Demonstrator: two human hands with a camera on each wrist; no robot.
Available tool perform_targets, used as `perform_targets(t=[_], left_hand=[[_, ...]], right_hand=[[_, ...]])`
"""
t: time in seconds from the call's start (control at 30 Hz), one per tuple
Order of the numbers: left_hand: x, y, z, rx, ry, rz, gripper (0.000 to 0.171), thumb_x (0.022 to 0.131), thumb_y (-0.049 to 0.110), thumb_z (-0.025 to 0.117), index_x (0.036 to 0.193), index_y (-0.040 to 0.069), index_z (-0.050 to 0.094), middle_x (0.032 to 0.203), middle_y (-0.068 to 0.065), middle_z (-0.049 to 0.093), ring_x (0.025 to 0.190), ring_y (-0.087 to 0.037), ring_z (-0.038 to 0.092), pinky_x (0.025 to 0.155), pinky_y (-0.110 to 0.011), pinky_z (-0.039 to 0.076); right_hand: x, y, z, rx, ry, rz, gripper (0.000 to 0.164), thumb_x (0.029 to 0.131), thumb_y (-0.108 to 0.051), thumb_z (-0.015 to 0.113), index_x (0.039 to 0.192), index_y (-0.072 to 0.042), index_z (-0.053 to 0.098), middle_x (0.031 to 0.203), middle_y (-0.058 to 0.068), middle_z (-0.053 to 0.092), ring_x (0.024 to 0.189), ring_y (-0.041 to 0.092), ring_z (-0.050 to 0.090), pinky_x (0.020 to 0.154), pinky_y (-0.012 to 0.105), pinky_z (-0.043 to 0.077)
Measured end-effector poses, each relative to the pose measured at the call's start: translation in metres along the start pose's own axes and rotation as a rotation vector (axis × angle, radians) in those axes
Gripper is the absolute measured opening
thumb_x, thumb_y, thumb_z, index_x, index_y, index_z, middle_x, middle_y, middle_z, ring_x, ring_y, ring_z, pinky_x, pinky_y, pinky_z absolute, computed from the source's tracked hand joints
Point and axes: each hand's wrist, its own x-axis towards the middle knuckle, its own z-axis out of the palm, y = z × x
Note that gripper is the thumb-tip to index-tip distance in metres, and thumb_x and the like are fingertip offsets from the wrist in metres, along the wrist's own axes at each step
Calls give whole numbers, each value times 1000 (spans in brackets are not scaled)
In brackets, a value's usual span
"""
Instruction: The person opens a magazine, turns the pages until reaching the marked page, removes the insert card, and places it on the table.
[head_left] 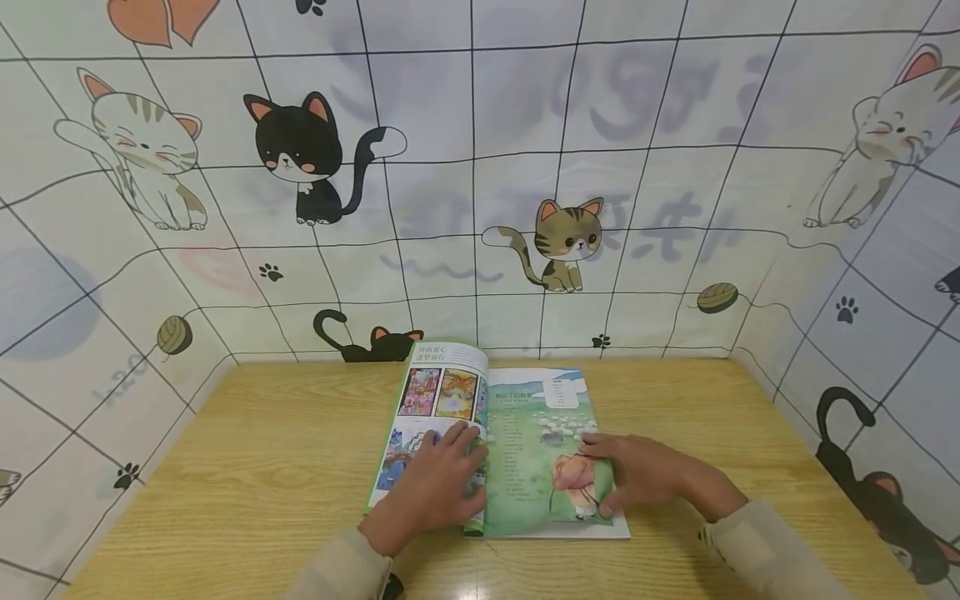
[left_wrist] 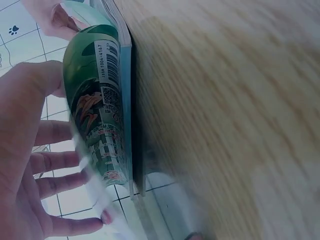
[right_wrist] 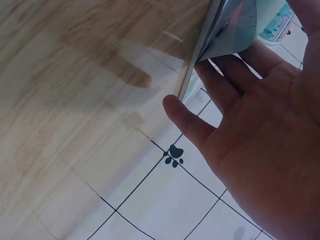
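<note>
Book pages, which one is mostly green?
The right page, nearest the right hand, is mostly green; the left page has boxed pictures on white.

Pale wood-grain desk (head_left: 285,442), bit of glare at bottom center. White gridded walls (head_left: 427,108) left, back and right, plastered with cartoon cats (head_left: 300,137), paw prints (head_left: 847,313) and yarn balls (head_left: 717,297), plus a split orange heart (head_left: 142,21), upper left.

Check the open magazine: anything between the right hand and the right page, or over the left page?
Nothing visible stands between the right hand and the right page: its fingers reach over the page's outer edge. The left page isn't clear, though: the left hand lies over its lower part.
</note>
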Motion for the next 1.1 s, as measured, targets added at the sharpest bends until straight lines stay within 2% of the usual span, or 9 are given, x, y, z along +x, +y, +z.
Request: perform_targets(t=[0.17,0.27,0.37,0.5,0.7,0.87,1.1], left_hand=[[1,1,0,25,-3,0,37,89,42,60,115,16,69,129,-7,58,119,-26,52,80,-51,51],[0,2,2,20,-6,-7,43,89,49,60,115,16,70,128,-7,59,118,-26,54,78,-49,52],[1,5,2,8,-45,-35,60,89,65,55,117,14,70,130,-8,58,121,-27,54,80,-49,53],[2,12,0,-9,-103,-77,87,78,85,48,120,11,68,131,-10,56,123,-29,54,85,-50,52],[3,19,0,80,-127,-72,109,65,95,49,127,6,65,135,-14,55,127,-35,52,88,-54,51],[3,19,0,117,-113,-53,100,70,87,55,126,5,64,134,-16,56,126,-35,53,88,-55,52],[0,13,-1,84,-101,-40,82,81,74,56,127,6,65,136,-16,56,128,-36,52,89,-56,51]], right_hand=[[2,-3,-4,-8,-10,-2,87,77,-56,78,139,1,55,150,21,44,136,47,41,104,65,36],[3,-3,-4,-13,-13,-4,86,79,-56,76,139,1,54,150,21,45,136,47,41,104,64,37],[5,-2,-4,-1,-18,13,86,80,-57,75,140,1,53,149,21,45,136,46,42,104,64,37],[8,-4,-5,7,-2,18,85,81,-57,74,140,0,52,146,19,50,134,44,45,104,62,38],[9,-9,-10,-18,94,0,85,83,-62,68,142,-4,51,144,16,52,133,41,47,105,60,39],[8,-15,-14,13,159,-22,84,84,-65,66,143,-7,52,144,14,53,133,39,48,105,60,39],[6,-18,-20,82,204,-25,73,89,-56,66,143,-8,52,144,12,53,133,40,47,104,62,39]])
